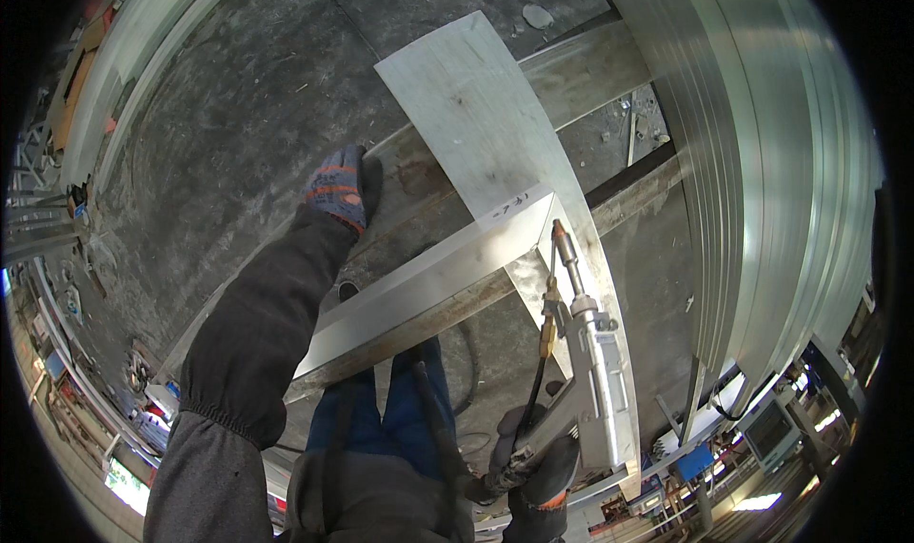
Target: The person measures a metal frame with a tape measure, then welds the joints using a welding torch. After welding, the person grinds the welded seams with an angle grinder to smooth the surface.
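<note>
My right hand [538, 462], in a dark glove, is wrapped around the handle of a silver handheld welding gun [600, 372]. The gun's copper-coloured nozzle points away from me, at the corner where a bright metal box profile [428, 267] meets a long flat metal plate [476, 105]. Whether the tip touches the metal, I cannot tell. A thin wire feed with a brass fitting runs along the gun's left side. On the left, my left hand [338, 189], in a grey and orange glove, is closed over the edge of a worn steel beam [405, 167]; its fingertips are partly hidden.
Long stacked metal profiles [762, 162] fill the right side. A second support beam [638, 191] crosses under the plate. Dark, scuffed floor [238, 115] lies beyond my left arm. A monitor [769, 434] and a blue box [695, 463] stand at the lower right.
</note>
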